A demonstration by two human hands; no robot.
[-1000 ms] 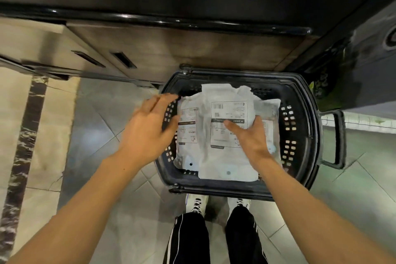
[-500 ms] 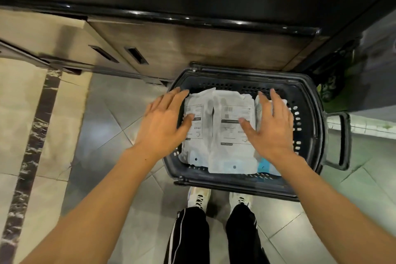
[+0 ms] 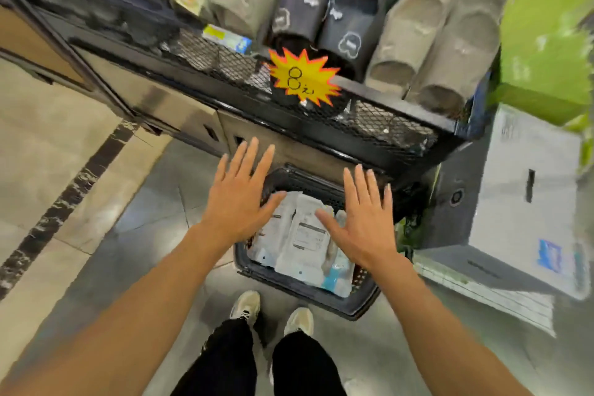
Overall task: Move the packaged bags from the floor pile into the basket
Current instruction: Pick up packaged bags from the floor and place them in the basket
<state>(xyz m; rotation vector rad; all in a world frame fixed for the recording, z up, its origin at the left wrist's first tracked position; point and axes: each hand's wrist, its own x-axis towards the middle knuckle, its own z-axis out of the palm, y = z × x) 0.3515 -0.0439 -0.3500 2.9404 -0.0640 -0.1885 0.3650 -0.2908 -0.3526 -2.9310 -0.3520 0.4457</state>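
On the tiled floor just ahead of my shoes sits the black basket, pushed up against the base of a dark shelf. The packaged bags lie inside it, pale and flat, labels facing up, overlapping one another, with a bit of blue packaging showing at the near right corner. My left hand is above the basket's left side, fingers straight and spread, holding nothing. My right hand is above the right side, fingers likewise spread wide and empty. I cannot tell whether either palm touches the bags. Up on the shelf stand dark slippers and grey slippers behind a wire mesh front, where a yellow starburst price tag is fixed. A pale box stands to the right.
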